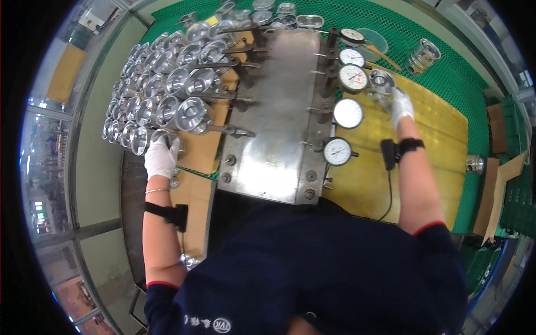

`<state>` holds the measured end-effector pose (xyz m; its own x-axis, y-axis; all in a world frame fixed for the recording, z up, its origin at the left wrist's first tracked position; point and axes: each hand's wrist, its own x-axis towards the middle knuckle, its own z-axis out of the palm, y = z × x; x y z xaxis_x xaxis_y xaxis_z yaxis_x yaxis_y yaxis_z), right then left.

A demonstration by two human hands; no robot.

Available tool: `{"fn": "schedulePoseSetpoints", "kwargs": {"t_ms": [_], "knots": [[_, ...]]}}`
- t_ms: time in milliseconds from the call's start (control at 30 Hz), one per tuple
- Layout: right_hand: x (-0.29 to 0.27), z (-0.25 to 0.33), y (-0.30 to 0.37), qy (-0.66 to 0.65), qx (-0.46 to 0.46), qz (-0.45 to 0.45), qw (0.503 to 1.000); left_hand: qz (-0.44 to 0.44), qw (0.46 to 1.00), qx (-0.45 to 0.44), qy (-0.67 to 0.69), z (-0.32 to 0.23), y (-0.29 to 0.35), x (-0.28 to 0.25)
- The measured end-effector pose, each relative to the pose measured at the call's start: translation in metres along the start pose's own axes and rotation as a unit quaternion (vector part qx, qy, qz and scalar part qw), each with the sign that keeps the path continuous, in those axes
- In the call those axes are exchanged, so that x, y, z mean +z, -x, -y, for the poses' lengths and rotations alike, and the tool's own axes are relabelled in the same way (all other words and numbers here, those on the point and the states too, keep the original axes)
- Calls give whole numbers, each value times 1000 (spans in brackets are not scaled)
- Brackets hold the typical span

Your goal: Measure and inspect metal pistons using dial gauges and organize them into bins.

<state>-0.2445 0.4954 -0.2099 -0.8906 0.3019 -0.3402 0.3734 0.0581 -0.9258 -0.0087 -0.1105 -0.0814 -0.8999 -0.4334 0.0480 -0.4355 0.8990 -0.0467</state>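
My left hand (162,158), in a white glove, has its fingers round the rim of a silver metal piston (163,137). That piston sits at the near edge of a crowded group of similar pistons (167,81) on the left. Over on the right, my gloved right hand (402,106) closes on the side of another piston (381,81) above the yellow board (430,134). Slight blur softens the fingertips there. Between my hands lies a steel base plate (273,111) with clamp-like arms along its left side and several dial gauges (352,77) along its right.
A lone piston (423,57) stands on the green mesh mat (391,22) at the far right, near a round clear dish (373,43) with a brush-like handle. Another piston (475,164) lies by the right edge. Cardboard (195,151) lies under the left group. A cable hangs from my right wrist strap.
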Motion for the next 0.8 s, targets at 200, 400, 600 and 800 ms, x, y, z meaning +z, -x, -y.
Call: {"fn": "schedulePoseSetpoints", "kwargs": {"t_ms": [200, 400, 600, 800], "knots": [[-33, 53, 154, -47, -96, 29, 994, 98, 889, -135, 426, 53, 9, -6], [46, 98, 293, -39, -169, 180, 968, 167, 674, -66, 716, -29, 53, -112], [153, 98, 366, -24, -197, 391, 899, 369, 671, 199, 611, -80, 66, -123], [152, 107, 353, 362, -374, 226, 823, 204, 846, 382, 310, -87, 50, -102]]}}
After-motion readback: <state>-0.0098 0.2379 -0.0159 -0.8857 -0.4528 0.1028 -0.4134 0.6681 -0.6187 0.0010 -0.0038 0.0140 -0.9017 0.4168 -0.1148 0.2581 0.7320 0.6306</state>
